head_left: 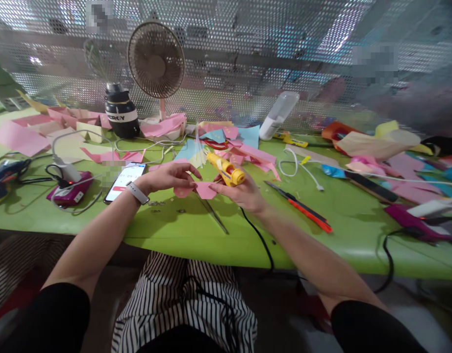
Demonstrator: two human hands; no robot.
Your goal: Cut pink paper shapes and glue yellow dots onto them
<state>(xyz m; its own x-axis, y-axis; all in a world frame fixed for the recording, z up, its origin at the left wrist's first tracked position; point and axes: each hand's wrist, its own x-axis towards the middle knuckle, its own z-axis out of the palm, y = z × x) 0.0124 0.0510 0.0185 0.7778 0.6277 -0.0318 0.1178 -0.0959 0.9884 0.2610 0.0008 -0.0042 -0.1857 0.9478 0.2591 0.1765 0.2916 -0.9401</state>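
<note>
The right hand [245,194] has its grip closed round a yellow hot glue gun [226,169], nozzle pointing away from the person and a little to the left, while its thumb and fingertips also pinch the right end of a pink paper piece [206,190]. The left hand [164,177] holds the other end of that paper, palm turned down, its longer fingers arched loosely above it. So the paper sits stretched between the two hands, just above the green bench [353,228]; I can't tell whether it's one piece or two.

Both forearms slant inward from the lower corners, bare below black sleeves [369,326], and the left wrist wears a grey band [138,192]. A black cord [261,235] trails from under the right hand to the bench's front edge. Just below the paper lies a slim metal tool [214,215], and to the right of the right hand a knife with a red-and-black handle [309,214].

By the left wrist, a lit phone [127,182] lies face up, a purple power strip [73,189] beyond it. Farther back I see coloured paper scraps [248,137], a dark flask [121,113], a leaning clear bottle [279,115] and a round fan [156,59] before a perforated metal screen [226,54].
</note>
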